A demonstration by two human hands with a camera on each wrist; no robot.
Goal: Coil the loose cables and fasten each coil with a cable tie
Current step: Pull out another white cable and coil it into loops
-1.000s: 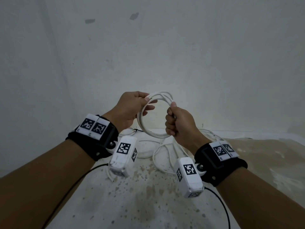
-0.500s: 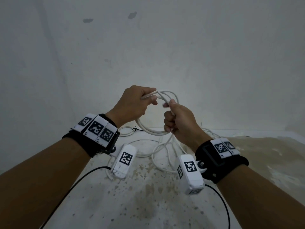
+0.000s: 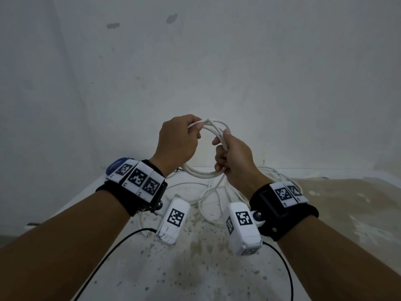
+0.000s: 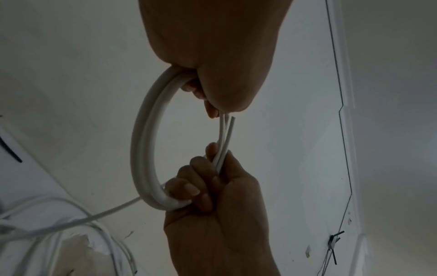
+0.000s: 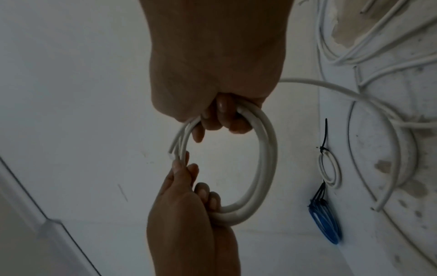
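Head view: a person holds a white cable coil (image 3: 202, 173) in the air in front of a pale wall (image 3: 260, 72), above a speckled white surface (image 3: 195, 268). The left hand (image 3: 176, 141) has its fingers curled round the coil's upper left arc, pinching a cable end near the top. The right hand (image 3: 233, 158) grips the coil's right side in a closed fist, thumb pressed on the strands. Loose white cable (image 3: 211, 197) trails from the coil down onto the surface between the wrists. Both wrists wear black bands with marker tags.

Left wrist view: the coil (image 4: 144, 149) spans from the left hand (image 4: 217, 46) at the top to the right hand (image 4: 212, 214) below, whose fingers (image 4: 189, 188) wrap the bundled strands. A cut cable end (image 4: 230, 123) stands free just beside the left hand. More loose cable (image 4: 71, 222) lies at lower left.

Right wrist view: the right hand (image 5: 212, 65) clasps the coil (image 5: 264, 168) from above; the left hand (image 5: 187, 214) holds it from below. On the surface (image 5: 378, 149) beyond lie a small white coil (image 5: 329, 170) fastened with a black cable tie (image 5: 324, 143), and just beside it a blue coil (image 5: 326, 224), also tied.
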